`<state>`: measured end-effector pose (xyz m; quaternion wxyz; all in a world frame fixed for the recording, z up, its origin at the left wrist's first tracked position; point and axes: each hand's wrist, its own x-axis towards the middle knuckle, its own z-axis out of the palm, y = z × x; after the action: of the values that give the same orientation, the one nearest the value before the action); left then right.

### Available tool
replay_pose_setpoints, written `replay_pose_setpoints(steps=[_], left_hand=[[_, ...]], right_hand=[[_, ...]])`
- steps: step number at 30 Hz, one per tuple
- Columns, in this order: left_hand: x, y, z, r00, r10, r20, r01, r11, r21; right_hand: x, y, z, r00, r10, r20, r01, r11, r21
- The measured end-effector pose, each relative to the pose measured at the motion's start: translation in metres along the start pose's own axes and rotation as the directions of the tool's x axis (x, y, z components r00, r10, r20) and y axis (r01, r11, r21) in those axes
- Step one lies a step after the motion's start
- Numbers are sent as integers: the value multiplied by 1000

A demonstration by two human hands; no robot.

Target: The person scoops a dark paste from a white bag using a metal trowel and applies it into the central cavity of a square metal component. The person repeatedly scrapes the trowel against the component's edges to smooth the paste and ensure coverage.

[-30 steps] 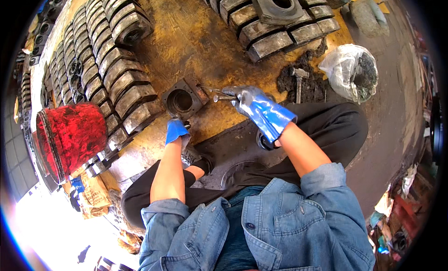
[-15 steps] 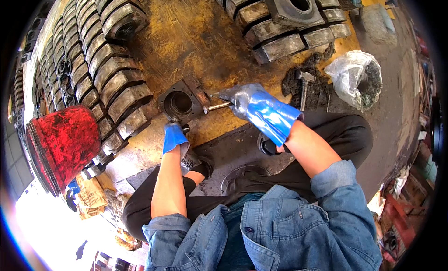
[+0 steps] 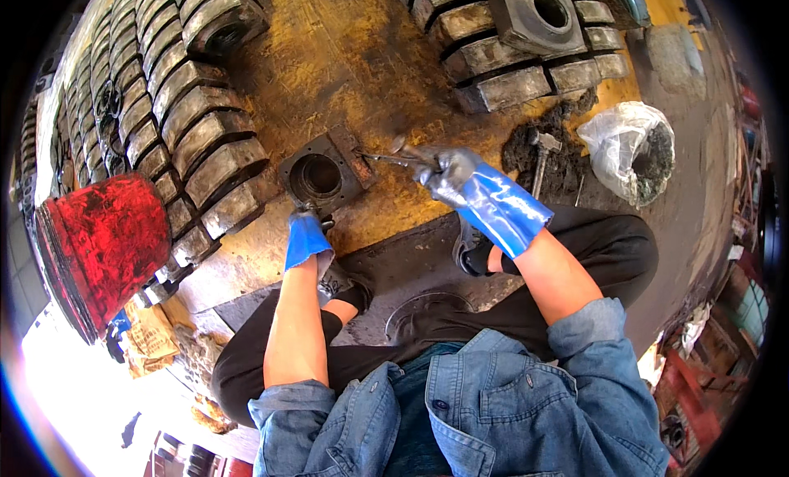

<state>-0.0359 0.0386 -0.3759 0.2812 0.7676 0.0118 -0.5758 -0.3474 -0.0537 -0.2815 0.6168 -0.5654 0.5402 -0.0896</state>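
A square, greasy metal block (image 3: 349, 155) with a round bore lies on the yellow work surface in front of me. My left hand (image 3: 306, 224), in a blue glove with a dark, dirty palm, grips the block's near edge; its fingertips are partly hidden. To the right of the block, my right hand (image 3: 450, 175), gloved the same way, is closed around a slim metal rod-like tool (image 3: 388, 157). The tool's tip points at the block's right side. A brownish end shows above the fist; I cannot make out the tool's exact kind.
Rows of stacked metal blocks (image 3: 215, 144) stand at left, beside a red bucket (image 3: 111, 243). More blocks (image 3: 514, 91) sit at far right, with a bored plate (image 3: 534, 21) on top. A hammer (image 3: 542, 152) lies in dark grime near a white plastic-lined container (image 3: 612, 144).
My right hand has drawn slightly right and down and turned the tool: its thick, round-ended part has left the block's side, and a thin tip now points there. My left hand stays put.
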Motion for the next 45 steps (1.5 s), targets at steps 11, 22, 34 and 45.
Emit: replay_pose_setpoints(steps=[11,22,34,45], left_hand=[[-15,7,0,994,-111,1,110,985,-135],[7,-6,2,988,67,137,-76,995,63],[15,-10,-6,994,47,94,-67,972,225],[-4,-6,-20,995,78,63,-93,955,283]], right_hand=[[-5,-16,-8,966,257,17,-247,905,346],[-70,-120,-106,997,-2,-84,24,964,265],[-342,38,-276,590,18,-808,469,807,360],[-332,313,-217,161,109,-981,-64,993,100]])
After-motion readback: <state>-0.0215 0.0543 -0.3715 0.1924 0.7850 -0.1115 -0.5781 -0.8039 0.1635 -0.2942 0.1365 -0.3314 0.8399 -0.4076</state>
